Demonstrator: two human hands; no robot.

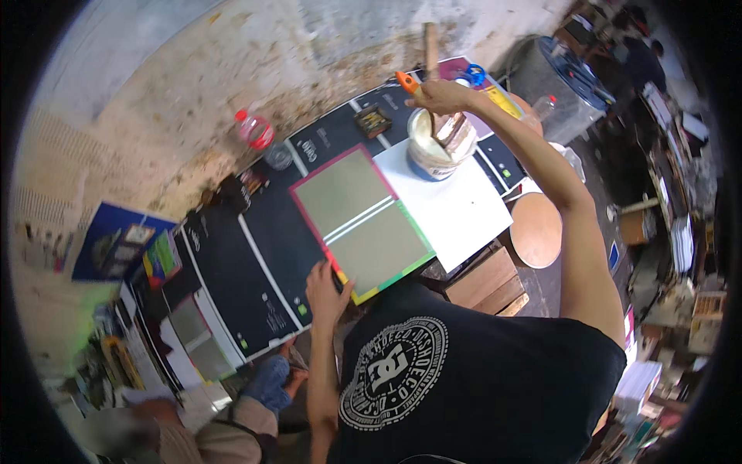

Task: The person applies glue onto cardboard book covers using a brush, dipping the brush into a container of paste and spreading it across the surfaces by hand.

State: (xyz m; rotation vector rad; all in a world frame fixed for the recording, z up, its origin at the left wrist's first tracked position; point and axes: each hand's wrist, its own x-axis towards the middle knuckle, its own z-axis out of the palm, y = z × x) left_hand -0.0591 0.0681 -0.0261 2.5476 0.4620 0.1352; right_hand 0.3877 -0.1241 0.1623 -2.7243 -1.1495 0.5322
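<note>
My left hand (pixel 328 298) rests at the near left corner of a cover sheet with a bright coloured border (pixel 311 214), its thumb spread apart from the fingers. Two grey-green boards (pixel 376 249) lie on that sheet, with narrow white strips between them. Farther off, my right hand (pixel 442 97) is closed over a tub of white paste (pixel 433 164). It grips a wide brush (pixel 450 133) whose head is at the tub's mouth. An orange handle end (pixel 407 82) sticks out by the fingers. The tub stands on a white sheet (pixel 468 220).
Black printed sheets (pixel 270 247) cover the table along a stained wall. A bottle with a red cap (pixel 254 129) and a small dark box (pixel 372 121) stand at the back. Right are a round wooden stool (pixel 536 230) and grey barrel (pixel 533 73). Another person (pixel 220 433) sits lower left.
</note>
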